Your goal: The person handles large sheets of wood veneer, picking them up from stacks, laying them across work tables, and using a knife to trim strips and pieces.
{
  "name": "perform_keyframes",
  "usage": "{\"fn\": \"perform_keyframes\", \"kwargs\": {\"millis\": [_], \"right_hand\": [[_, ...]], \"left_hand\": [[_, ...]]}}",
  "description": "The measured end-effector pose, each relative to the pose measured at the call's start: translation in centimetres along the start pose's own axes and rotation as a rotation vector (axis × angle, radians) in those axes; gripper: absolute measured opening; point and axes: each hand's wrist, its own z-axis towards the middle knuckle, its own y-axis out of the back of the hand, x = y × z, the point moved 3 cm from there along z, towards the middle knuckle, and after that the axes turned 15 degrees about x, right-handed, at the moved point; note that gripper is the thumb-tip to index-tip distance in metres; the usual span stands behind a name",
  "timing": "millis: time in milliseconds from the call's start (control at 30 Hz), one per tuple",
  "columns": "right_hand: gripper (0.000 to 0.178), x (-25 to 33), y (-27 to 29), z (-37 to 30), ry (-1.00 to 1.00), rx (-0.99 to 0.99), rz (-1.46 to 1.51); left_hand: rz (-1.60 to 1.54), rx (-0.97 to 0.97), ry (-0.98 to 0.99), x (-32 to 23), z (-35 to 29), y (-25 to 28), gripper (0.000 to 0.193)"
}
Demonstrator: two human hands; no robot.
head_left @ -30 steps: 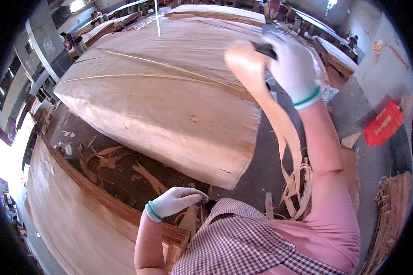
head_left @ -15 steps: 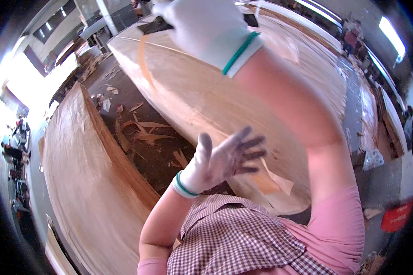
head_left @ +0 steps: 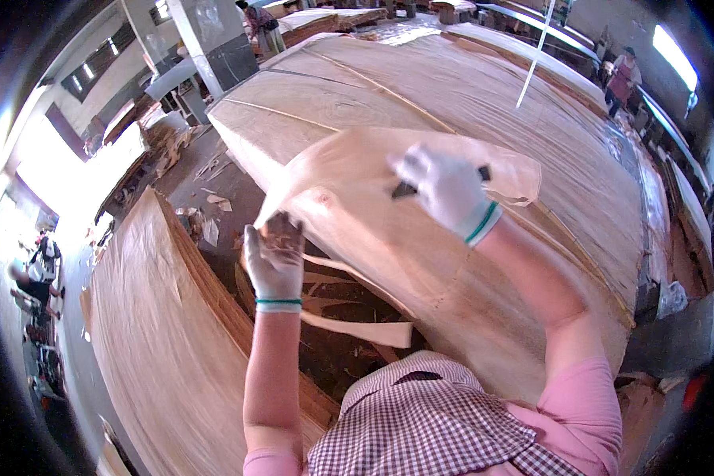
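A thin pale wood veneer sheet [head_left: 357, 170] lies raised and curved over the top of a large veneer stack [head_left: 452, 317]. Above that sheet my right hand [head_left: 444, 190], in a white glove with a green cuff, is closed around a dark flat tool [head_left: 404, 190]. The tool's ends stick out on both sides of the fist; its exact kind is hidden. My left hand [head_left: 276, 258], gloved too with a darkened palm, is raised beside the sheet's left edge, fingers apart and somewhat blurred. Just right of my left wrist, a narrow veneer strip [head_left: 361, 328] hangs over the gap.
A second veneer stack [head_left: 159, 317] stands at the left, across a narrow gap with scraps on the floor [head_left: 210, 230]. Thin wooden strips [head_left: 381, 87] lie across the large stack. People [head_left: 623, 79] stand farther off. A pillar [head_left: 194, 40] rises at the back left.
My right hand has come down and nearer with the dark tool. My left hand has moved left and up. The raised veneer sheet now shows across the stack, and a narrow strip hangs near my left wrist.
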Motion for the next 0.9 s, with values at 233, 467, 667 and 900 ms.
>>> {"fn": "perform_keyframes", "kwargs": {"millis": [233,467,667,900], "right_hand": [[0.032,-3.5,-10.7,1.6,-0.263,0.074,0.561],[0.043,-19.5,-26.2,2.4,-0.840,0.222,1.478],[0.055,-17.1,-34.4,11.4,-0.884,0.701,1.501],[0.047,-16.8,-40.5,9.2,-0.630,0.940,1.124]], "left_hand": [[0.415,-0.051,-0.140,-9.7,16.6,7.9,0.019],[0.694,0.107,-0.118,-13.5,31.9,8.4,0.026],[0.759,0.175,-0.028,-14.2,42.9,7.2,0.028],[0.906,0.228,-0.055,-13.8,52.8,7.5,0.038]]}}
